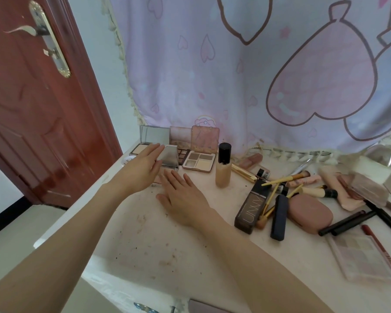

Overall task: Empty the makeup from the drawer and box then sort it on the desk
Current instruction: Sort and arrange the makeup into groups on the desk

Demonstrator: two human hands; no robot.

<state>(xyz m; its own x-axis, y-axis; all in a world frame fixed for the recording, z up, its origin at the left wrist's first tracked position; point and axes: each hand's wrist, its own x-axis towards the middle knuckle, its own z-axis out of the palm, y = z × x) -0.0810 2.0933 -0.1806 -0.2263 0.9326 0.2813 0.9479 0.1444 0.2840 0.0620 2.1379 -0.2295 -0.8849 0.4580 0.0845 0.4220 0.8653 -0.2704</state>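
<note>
Both hands are open, the left hand (142, 170) touching the mirrored compact (167, 157) just beyond the flat right hand (181, 195) on the desk (158, 249); light, stiff, probably fragile, best gripped by its base edges.

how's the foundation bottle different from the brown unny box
The foundation bottle stands upright; the brown UNNY box lies flat on the desk. The bottle is rounded, beige with a black cap; the box is rectangular, dark brown and lettered. Both lie right of the hands, neither touched.
</note>
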